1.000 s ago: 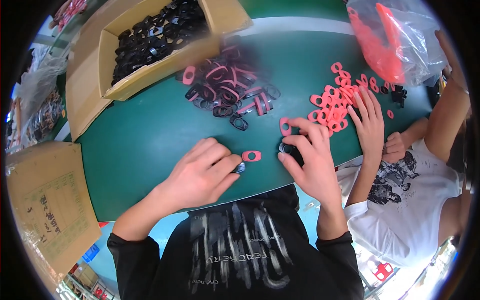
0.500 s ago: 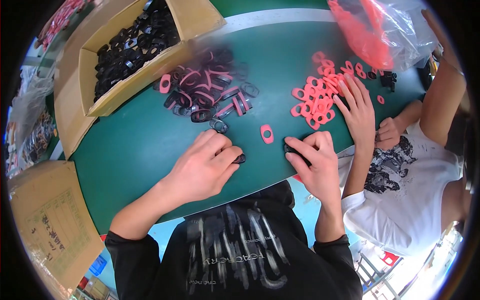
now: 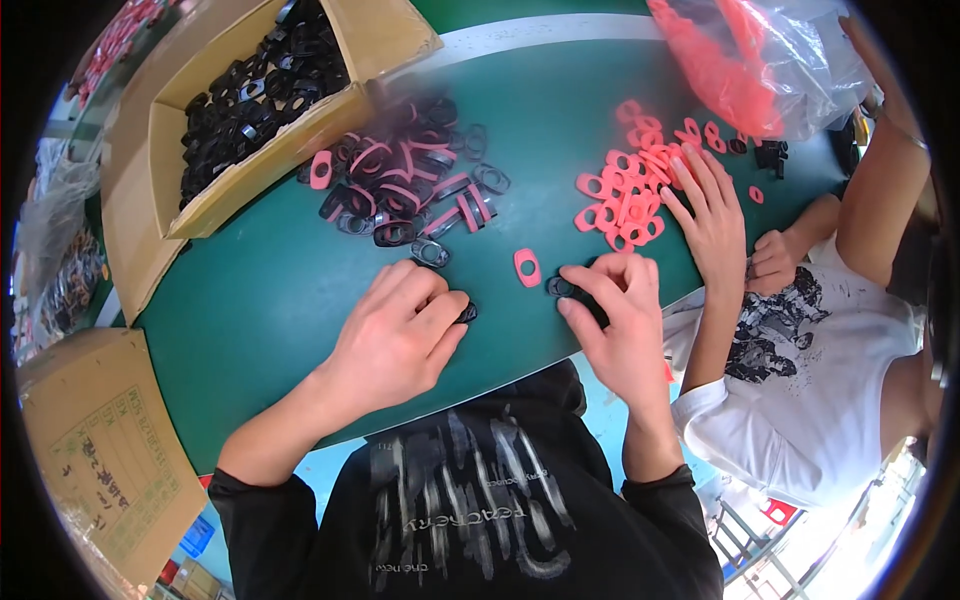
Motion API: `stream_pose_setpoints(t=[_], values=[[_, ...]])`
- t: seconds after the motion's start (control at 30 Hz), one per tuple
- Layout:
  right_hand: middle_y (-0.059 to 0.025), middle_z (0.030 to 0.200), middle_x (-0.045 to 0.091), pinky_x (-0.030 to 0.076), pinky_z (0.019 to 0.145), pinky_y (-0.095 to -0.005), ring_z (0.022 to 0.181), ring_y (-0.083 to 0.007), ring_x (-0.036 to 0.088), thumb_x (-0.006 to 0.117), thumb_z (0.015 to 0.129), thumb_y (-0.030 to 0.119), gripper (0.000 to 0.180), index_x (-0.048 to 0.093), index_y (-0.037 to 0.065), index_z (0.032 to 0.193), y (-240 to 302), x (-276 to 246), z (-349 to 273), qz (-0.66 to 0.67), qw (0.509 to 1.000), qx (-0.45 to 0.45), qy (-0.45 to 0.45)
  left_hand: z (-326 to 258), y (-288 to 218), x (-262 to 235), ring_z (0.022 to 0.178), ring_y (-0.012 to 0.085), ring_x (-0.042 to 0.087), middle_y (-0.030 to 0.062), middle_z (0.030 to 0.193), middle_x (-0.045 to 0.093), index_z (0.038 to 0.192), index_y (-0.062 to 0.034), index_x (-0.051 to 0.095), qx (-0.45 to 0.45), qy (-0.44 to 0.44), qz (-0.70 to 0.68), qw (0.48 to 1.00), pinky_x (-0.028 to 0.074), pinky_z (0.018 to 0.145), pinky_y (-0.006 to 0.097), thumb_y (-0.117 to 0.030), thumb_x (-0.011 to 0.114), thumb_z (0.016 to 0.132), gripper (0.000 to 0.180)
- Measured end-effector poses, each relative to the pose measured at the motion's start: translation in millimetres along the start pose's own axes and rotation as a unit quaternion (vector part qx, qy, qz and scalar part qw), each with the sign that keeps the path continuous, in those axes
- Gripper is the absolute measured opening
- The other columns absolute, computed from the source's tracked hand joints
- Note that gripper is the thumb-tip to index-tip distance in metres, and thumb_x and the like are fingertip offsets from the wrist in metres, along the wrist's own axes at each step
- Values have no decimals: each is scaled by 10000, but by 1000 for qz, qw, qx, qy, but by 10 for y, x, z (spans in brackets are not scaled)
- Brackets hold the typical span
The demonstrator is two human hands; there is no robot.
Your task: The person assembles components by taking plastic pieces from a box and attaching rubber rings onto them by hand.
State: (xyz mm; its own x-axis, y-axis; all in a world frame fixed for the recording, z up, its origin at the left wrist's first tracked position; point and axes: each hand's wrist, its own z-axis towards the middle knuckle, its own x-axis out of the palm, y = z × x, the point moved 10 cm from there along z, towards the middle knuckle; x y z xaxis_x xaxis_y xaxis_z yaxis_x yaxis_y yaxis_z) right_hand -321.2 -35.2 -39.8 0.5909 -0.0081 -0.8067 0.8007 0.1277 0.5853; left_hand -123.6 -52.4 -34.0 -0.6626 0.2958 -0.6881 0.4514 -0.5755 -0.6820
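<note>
My left hand (image 3: 395, 325) is closed, with thumb and fingers pinching a small black plastic part (image 3: 467, 313) just above the green table. Most of that part is hidden by the fingers. My right hand (image 3: 622, 310) grips an oval black ring part (image 3: 561, 287) between thumb and index finger, its opening partly showing. Between the two hands, a red oval ring (image 3: 527, 268) lies flat on the table. Beyond my left hand a dark ring part (image 3: 430, 252) rests at the near edge of a pile of black parts with pink-red rings (image 3: 397, 190).
An open cardboard box (image 3: 205, 205) of black parts stands at the far left. A heap of red rings (image 3: 625, 195) lies to the right, where a co-worker's hand (image 3: 715, 225) touches it. Behind is a clear bag (image 3: 800, 90) with red contents. Another carton (image 3: 105, 450) sits at lower left.
My right hand has moved slightly left and turned its black ring part, so more of its opening shows. My left hand keeps its pinch; the view has shifted a little.
</note>
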Motion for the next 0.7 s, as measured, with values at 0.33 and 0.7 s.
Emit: stream_pose_setpoints(t=[0.33,0.7], values=[[-66,837,563,467,744,-350,832,-236,549,837,797,128,375,661,2,1104,-140,23,46,12,993,113,-19,40,15,37,902,304,557,99,913,552,943,-19,678,-10,52,-6,999,478,818,420,-13,791,755,219],[-148,1043,598,519,868,-416,969,-317,628,756,849,82,293,667,19,1121,-6,-11,166,-2,998,58,28,23,29,62,871,311,570,105,917,568,944,-8,695,-10,40,-1,999,474,795,426,-10,822,726,252]])
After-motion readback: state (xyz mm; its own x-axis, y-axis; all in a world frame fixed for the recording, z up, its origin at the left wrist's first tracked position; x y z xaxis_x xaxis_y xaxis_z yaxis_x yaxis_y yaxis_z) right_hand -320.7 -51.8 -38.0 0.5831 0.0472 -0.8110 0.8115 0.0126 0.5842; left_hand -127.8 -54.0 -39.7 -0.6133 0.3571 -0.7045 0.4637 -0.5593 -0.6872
